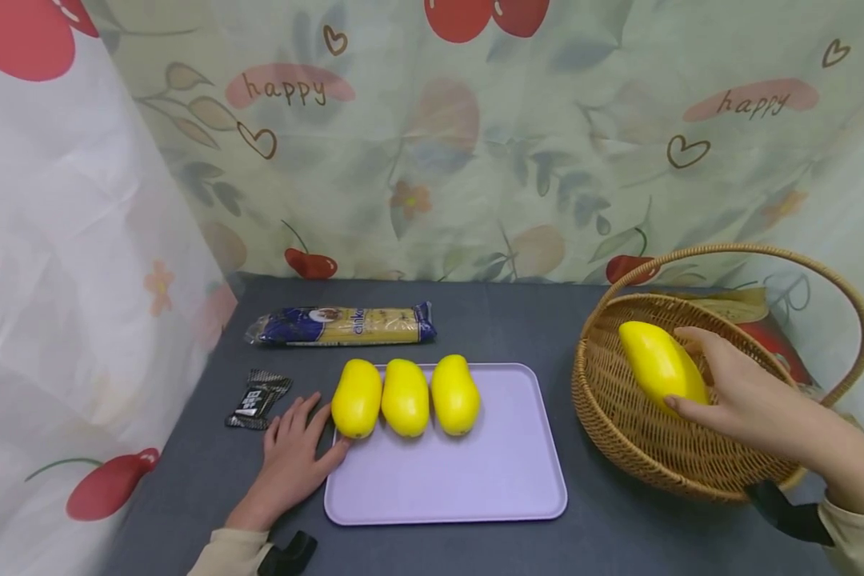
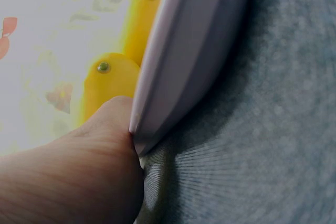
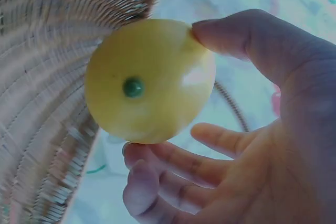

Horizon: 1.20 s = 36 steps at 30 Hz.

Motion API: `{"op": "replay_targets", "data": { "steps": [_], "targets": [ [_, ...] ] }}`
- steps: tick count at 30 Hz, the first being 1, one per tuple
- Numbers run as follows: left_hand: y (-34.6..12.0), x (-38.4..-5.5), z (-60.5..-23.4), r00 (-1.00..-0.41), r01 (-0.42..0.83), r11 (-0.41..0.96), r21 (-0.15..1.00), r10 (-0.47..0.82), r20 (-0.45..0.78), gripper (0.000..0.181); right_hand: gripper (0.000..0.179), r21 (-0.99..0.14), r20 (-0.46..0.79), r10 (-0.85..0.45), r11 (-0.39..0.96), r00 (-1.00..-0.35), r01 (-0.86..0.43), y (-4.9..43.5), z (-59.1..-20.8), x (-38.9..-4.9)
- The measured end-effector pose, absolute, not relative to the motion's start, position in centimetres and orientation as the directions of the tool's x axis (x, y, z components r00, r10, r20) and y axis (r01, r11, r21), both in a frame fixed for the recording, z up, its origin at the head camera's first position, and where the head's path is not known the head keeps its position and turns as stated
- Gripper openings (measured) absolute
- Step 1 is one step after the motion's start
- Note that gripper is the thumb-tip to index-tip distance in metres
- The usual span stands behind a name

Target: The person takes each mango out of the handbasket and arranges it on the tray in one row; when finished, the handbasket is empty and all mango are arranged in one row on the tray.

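Over the wicker basket (image 1: pixel 648 448), my right hand (image 1: pixel 742 392) holds a yellow mango (image 1: pixel 662 364). In the right wrist view, the thumb and fingers pinch that mango (image 3: pixel 152 82) from opposite sides, its green stem spot facing the camera. My left hand (image 1: pixel 291 456) rests at the left edge of the lilac tray (image 1: pixel 454 488) with fingers spread, the thumb at the rim. Three yellow mangoes stand in a row along the tray's back: a left one (image 1: pixel 357 398), a middle one (image 1: pixel 406 398) and a right one (image 1: pixel 456 396).
Behind the tray lies a bag of pasta (image 1: pixel 353 325). A small black wrapped packet (image 1: pixel 258 398) is left of the tray, near my left fingertips. The basket's tall handle (image 1: pixel 749 250) arches up at the right. A red package (image 1: pixel 774 340) shows partly behind the basket. Patterned cloth hangs behind.
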State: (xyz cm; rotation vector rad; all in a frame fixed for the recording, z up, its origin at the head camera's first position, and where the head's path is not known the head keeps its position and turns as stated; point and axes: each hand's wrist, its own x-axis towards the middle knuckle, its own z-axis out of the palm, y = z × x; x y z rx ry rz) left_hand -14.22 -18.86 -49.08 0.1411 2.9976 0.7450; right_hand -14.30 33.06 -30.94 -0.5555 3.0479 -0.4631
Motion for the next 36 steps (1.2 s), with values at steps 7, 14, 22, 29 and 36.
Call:
{"op": "replay_targets", "data": {
  "steps": [7,14,22,29,36],
  "targets": [
    [-18.9,-14.2,-49.0,-0.994,0.079,0.878,0.473,0.103,-0.025,0.076,0.079,-0.268,0.188,-0.383,0.866,-0.904,-0.423,30.8,-30.2,-12.8],
    [-18.9,-14.1,-48.7,-0.994,0.084,0.876,0.474,0.107,-0.022,0.075,0.074,-0.261,0.268,-0.398,0.847,-0.878,-0.463,26.9,-29.9,-11.4],
    [-18.9,-14.2,-48.9,-0.993,0.079,0.877,0.474,0.109,-0.036,0.076,0.071,-0.295,0.241,-0.375,0.851,-0.895,-0.435,22.4,-32.1,-10.3],
    [-18.9,-14.2,-49.1,-0.994,0.086,0.876,0.475,0.109,-0.021,0.076,0.067,-0.309,0.225,-0.367,0.852,-0.902,-0.424,19.5,-35.6,-11.0],
    [-19.0,-14.2,-49.1,-0.994,0.088,0.877,0.472,0.109,-0.017,0.076,0.065,-0.281,0.238,-0.288,0.894,-0.928,-0.349,17.4,-39.2,-12.1]
  ]
}}
